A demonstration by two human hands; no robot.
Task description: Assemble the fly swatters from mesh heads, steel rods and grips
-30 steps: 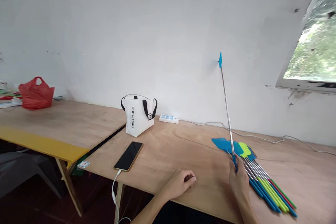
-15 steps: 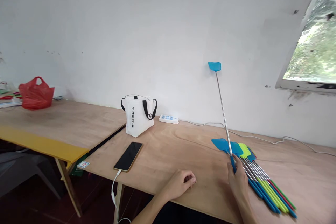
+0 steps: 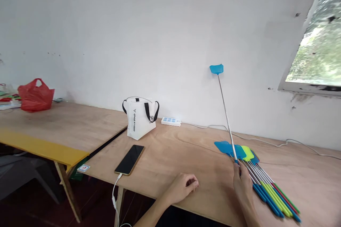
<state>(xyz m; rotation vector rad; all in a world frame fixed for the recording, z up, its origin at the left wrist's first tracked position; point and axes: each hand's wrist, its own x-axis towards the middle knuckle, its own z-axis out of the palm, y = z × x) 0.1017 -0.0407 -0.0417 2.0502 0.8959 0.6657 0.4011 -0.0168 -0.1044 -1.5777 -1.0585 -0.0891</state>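
The right hand point(image 3: 243, 181) has its fingers closed around the blue handle of a fly swatter with a slender silver metal shaft point(image 3: 226, 113); the shaft slants up and leftward, its flat blue head raised against the white wall point(image 3: 170, 42). Whether head and wall touch cannot be told. Just beside this hand, a fanned pile of swatters with blue, yellow-green, red and green plastic handles point(image 3: 277, 195) lies on the light-brown wooden tabletop point(image 3: 160, 159). The left hand point(image 3: 183, 186) rests at the near edge, fingers loosely curled, partly open, with nothing visible in them.
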